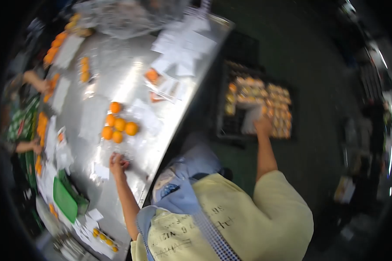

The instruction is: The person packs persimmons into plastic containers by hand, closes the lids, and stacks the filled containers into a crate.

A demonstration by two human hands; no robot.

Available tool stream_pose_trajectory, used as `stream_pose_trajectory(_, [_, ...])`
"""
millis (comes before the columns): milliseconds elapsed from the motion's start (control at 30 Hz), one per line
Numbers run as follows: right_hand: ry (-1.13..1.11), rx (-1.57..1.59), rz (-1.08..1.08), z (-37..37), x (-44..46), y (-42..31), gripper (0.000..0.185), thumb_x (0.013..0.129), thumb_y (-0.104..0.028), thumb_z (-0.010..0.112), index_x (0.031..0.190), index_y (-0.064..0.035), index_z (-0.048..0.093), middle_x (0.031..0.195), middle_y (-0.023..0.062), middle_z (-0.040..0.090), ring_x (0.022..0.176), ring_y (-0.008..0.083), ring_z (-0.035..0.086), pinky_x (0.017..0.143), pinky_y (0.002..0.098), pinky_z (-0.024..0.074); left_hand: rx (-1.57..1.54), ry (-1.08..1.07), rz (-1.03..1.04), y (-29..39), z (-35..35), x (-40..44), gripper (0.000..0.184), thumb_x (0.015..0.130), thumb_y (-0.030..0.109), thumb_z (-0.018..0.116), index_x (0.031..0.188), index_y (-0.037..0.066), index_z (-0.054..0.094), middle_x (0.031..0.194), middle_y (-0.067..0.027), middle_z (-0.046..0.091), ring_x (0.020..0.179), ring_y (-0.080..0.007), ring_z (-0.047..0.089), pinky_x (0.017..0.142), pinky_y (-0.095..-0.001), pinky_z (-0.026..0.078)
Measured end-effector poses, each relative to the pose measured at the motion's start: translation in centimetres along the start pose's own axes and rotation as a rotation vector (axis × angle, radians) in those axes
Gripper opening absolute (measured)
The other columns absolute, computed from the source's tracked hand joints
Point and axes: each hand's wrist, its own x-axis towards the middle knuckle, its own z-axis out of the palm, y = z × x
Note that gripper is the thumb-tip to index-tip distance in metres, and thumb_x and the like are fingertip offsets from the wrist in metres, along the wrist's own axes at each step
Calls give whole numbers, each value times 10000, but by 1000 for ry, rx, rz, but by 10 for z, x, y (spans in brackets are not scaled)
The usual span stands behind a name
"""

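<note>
My left hand (117,163) is over the metal table, just below a small group of loose oranges (119,124). Its fingers are curled, and a small reddish patch shows by them, too blurred to name. At the right, my right hand (263,125) reaches down into a dark crate (224,130) and touches the packs of orange fruit (279,108) stacked there. Blur hides its fingers, so whether it grips a pack is unclear. A pale flat surface (250,118) stands beside that hand inside the crate.
The metal table (85,154) bears white papers (178,45), clear plastic film (126,17), a green container (65,199) and a pack of yellow-orange fruit (104,239). Across it, another person's hands (37,147) are at a row of oranges (42,126). The table edge runs between my hands.
</note>
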Motion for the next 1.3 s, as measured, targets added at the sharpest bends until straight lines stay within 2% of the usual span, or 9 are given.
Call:
stream_pose_trajectory(133, [-76, -11, 159, -57, -28, -48, 854, 737, -381, 709, 1431, -110, 292, 1318, 184, 495, 1160, 340, 532, 973, 430, 445, -69, 83, -12, -9, 5, -7, 379, 887, 399, 622, 1043, 68, 523, 730, -67, 600, 499, -138, 584, 407, -261, 504])
stream_pose_trajectory(200, [41, -96, -37, 75, 38, 17, 856, 719, -401, 720, 1414, -96, 324, 1305, 196, 501, 1151, 357, 537, 901, 466, 489, -136, 130, -58, -4, 16, -21, 478, 913, 465, 539, 1104, 28, 513, 769, -95, 621, 519, -140, 586, 418, -265, 519])
stream_pose_trajectory(267, [-171, 29, 213, 41, 23, -12, 1046, 668, -424, 758, 1416, 48, 199, 1278, 233, 519, 1123, 383, 560, 907, 436, 489, -233, 117, -59, -5, 18, -34, 540, 927, 474, 502, 1189, 2, 483, 808, -101, 606, 544, -150, 587, 432, -271, 527])
stream_pose_trajectory(433, [112, 431, -20, 77, 61, 52, 839, 572, -149, 762, 1329, -48, 413, 1151, 195, 588, 1032, 343, 581, 915, 404, 458, -306, 125, -61, 0, 14, -52, 448, 948, 421, 486, 1166, 30, 483, 838, -105, 604, 540, -154, 582, 466, -280, 539])
stream_pose_trajectory(733, [87, 160, 155, -133, -26, 8, 665, 641, -224, 753, 1242, -249, 470, 1153, 139, 619, 1071, 359, 578, 902, 451, 454, -412, 234, 128, -16, -3, -58, 259, 915, 177, 570, 1128, 47, 501, 848, -77, 591, 533, -128, 559, 454, -256, 506])
stream_pose_trajectory(933, [376, 395, -239, -216, -127, -28, 616, 676, -201, 745, 1231, -241, 481, 1067, 145, 655, 1010, 385, 606, 864, 444, 476, -226, 225, 463, 8, -7, -83, 232, 884, 61, 569, 1114, 64, 531, 920, -6, 553, 733, -64, 511, 580, -214, 478])
stream_pose_trajectory(1067, [47, 1086, -604, -199, -161, -62, 699, 719, -113, 752, 1318, -2, 409, 1331, 189, 483, 1201, 298, 496, 1001, 396, 393, -84, -163, 484, 15, -13, -100, 303, 874, 42, 580, 1169, 70, 518, 983, -15, 569, 779, -76, 523, 624, -230, 490])
stream_pose_trajectory(1133, [214, 899, -511, -190, -215, -118, 725, 734, -64, 736, 1339, 60, 358, 1352, 181, 420, 1208, 270, 452, 1011, 381, 383, 18, -357, 470, 15, -18, -110, 471, 852, 22, 615, 1289, 92, 453, 1115, -58, 559, 825, -109, 555, 712, -250, 502])
stream_pose_trajectory(1300, [-923, 1560, -570, -99, -341, -258, 478, 749, -51, 713, 1190, -19, 530, 1050, 73, 603, 944, 193, 598, 828, 312, 502, -318, -586, 226, 18, -74, -131, 679, 796, -6, 663, 1376, 55, 314, 1193, -160, 543, 964, -243, 625, 742, -335, 571])
